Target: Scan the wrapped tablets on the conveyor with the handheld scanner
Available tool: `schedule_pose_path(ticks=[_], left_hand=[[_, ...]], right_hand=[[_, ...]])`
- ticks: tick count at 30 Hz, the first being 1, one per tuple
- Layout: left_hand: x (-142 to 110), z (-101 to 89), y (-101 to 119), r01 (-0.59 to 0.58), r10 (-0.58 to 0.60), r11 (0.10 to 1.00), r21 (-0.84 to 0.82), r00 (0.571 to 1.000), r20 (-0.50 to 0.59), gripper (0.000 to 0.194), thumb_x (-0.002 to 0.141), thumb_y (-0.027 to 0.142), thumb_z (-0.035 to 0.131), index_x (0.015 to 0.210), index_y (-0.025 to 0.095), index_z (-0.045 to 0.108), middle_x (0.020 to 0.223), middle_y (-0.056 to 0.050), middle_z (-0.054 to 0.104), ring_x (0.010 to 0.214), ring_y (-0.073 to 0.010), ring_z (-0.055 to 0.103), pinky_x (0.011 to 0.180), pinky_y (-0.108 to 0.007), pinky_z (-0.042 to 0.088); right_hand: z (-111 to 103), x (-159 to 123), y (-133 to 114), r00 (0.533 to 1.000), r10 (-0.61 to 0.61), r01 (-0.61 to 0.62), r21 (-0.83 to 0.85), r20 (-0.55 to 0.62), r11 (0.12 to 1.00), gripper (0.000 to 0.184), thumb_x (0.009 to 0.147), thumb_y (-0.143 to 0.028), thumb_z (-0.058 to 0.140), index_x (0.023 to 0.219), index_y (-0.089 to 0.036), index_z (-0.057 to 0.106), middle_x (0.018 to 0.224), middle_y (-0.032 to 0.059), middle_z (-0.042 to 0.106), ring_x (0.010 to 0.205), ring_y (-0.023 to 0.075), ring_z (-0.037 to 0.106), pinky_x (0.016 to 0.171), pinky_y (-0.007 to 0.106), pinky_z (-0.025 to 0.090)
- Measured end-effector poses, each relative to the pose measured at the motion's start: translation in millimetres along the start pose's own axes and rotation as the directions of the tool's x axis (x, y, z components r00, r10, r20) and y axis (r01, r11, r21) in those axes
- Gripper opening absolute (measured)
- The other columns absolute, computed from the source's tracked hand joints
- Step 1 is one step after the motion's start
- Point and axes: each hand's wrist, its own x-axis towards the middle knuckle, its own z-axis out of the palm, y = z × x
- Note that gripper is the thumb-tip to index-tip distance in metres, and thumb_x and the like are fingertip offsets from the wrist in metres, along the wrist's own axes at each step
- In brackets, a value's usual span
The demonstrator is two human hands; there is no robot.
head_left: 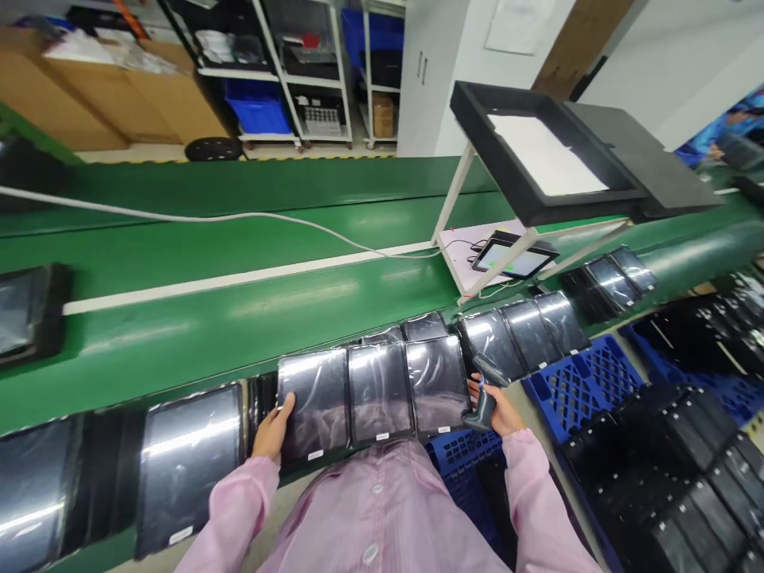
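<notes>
Three flat dark screen panels in clear plastic lie side by side before me at the belt's near edge: a left panel (313, 398), a middle panel (380, 391) and a right panel (438, 382). Each has a small white label at its near edge. My left hand (271, 430) grips the left panel's side, thumb on top, other fingers mostly hidden. My right hand (502, 410) is closed around a dark handheld barcode scanner (482, 410), its fingertips beside the right panel's edge. The scanner's head overlaps the neighbouring wrapped panels (540, 330).
More wrapped panels (188, 458) line the belt to the left. Across the green conveyor (286, 306) runs a white cable (239, 216). A stand with a black tray (525, 208) rises over a small tablet display (513, 256). Blue plastic pallets (588, 382) bear dark stacks at right.
</notes>
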Motion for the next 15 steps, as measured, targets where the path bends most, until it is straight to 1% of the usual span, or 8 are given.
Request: schedule_pose_path(ticks=[2,4,5,7,9,11,13,15], left_hand=[[-13,-2.8,4,0.056,-0.053,0.997,-0.055,0.997,0.046,0.076,0.077,0.075,0.069,0.122,0.014,0.071,0.114,-0.013,0.077,0.120,-0.0347,0.069,0.109,-0.049,0.054],[-32,2.7,14,0.085,-0.075,0.991,-0.099,0.992,0.102,0.072,0.077,0.074,0.071,0.122,0.017,0.071,0.115,-0.011,0.077,0.122,-0.0337,0.068,0.110,-0.049,0.053],[-44,9.1,21,0.095,-0.077,0.988,-0.123,0.987,0.141,0.071,0.078,0.073,0.071,0.123,0.018,0.071,0.115,-0.011,0.078,0.121,-0.0334,0.069,0.110,-0.049,0.054],[-73,29.3,39,0.124,-0.075,0.977,-0.176,0.962,0.262,0.069,0.079,0.071,0.071,0.125,0.020,0.070,0.115,-0.010,0.078,0.118,-0.0324,0.071,0.106,-0.047,0.057],[-105,58.4,59,0.144,-0.039,0.961,-0.236,0.915,0.402,0.068,0.079,0.071,0.071,0.128,0.023,0.068,0.117,-0.011,0.077,0.114,-0.0313,0.073,0.100,-0.046,0.060],[-138,95.3,79,0.132,0.038,0.947,-0.292,0.859,0.510,0.069,0.079,0.073,0.071,0.131,0.028,0.066,0.121,-0.011,0.076,0.113,-0.0301,0.074,0.095,-0.044,0.062],[-167,138.3,98,0.113,0.104,0.938,-0.329,0.811,0.575,0.069,0.077,0.074,0.071,0.131,0.031,0.064,0.125,-0.009,0.075,0.115,-0.0295,0.074,0.093,-0.043,0.063],[-193,185.0,115,0.115,0.140,0.927,-0.358,0.778,0.612,0.070,0.076,0.073,0.073,0.131,0.032,0.063,0.128,-0.009,0.074,0.118,-0.0303,0.072,0.094,-0.043,0.063]], right_hand=[[-17,-24,3,0.999,-0.013,0.014,0.035,-0.037,0.999,0.057,0.067,-0.054,0.085,0.116,-0.027,0.073,0.125,0.0096,0.075,0.128,0.0371,0.063,0.109,0.051,0.048],[-40,-48,2,0.995,-0.035,0.042,0.068,-0.092,0.997,0.055,0.067,-0.053,0.086,0.114,-0.027,0.075,0.125,0.0090,0.075,0.127,0.0378,0.064,0.110,0.050,0.048],[-54,-59,-2,0.991,-0.049,0.059,0.078,-0.123,0.995,0.054,0.067,-0.053,0.087,0.113,-0.027,0.076,0.124,0.0091,0.075,0.127,0.0386,0.064,0.109,0.051,0.049],[-85,-78,-16,0.980,-0.069,0.085,0.078,-0.185,0.993,0.054,0.066,-0.052,0.088,0.113,-0.027,0.077,0.123,0.0098,0.076,0.126,0.0405,0.065,0.108,0.052,0.050],[-119,-89,-38,0.967,-0.082,0.097,0.053,-0.242,0.994,0.055,0.065,-0.051,0.088,0.112,-0.025,0.078,0.120,0.0106,0.076,0.124,0.0413,0.065,0.108,0.053,0.050],[-157,-92,-67,0.947,-0.109,0.118,0.014,-0.301,0.993,0.054,0.063,-0.049,0.088,0.110,-0.024,0.079,0.116,0.0107,0.077,0.124,0.0407,0.066,0.109,0.051,0.050],[-197,-86,-101,0.929,-0.149,0.147,-0.032,-0.339,0.989,0.054,0.061,-0.049,0.088,0.107,-0.024,0.079,0.113,0.0106,0.078,0.124,0.0400,0.066,0.110,0.050,0.050],[-238,-71,-137,0.916,-0.187,0.172,-0.073,-0.354,0.982,0.053,0.059,-0.049,0.087,0.104,-0.023,0.079,0.111,0.0106,0.078,0.123,0.0397,0.066,0.110,0.049,0.050]])
